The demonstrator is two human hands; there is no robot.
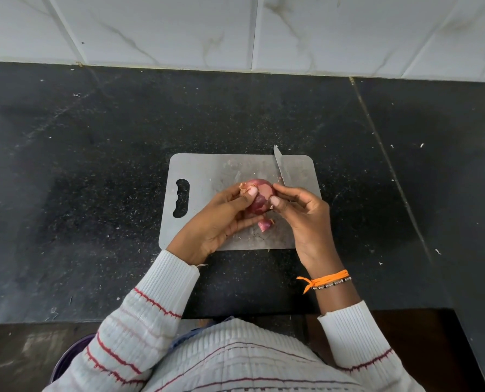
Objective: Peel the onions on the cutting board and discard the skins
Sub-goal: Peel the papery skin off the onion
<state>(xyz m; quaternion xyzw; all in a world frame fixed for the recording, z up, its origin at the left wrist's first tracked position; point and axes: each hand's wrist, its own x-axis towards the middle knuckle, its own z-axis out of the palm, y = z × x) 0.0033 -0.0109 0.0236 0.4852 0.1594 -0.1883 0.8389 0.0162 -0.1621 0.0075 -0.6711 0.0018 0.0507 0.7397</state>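
Now holding a red onion (259, 198) above the middle of the grey cutting board (207, 171), left hand (221, 219) curling around it, thumb pressing on top. Right hand (297, 210) pinching the onion's right side while also keeping a knife (280, 168), blade pointing away toward the wall. Onion's long axis impossible to tell. Lying just below on the board, a cut onion piece (264, 224).

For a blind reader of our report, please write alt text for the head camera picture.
A person holds a red onion over a grey cutting board, the left hand gripping it while the right hand pinches its skin and also holds a knife. A cut onion piece lies on the board, which sits on a black counter below a white tiled wall.
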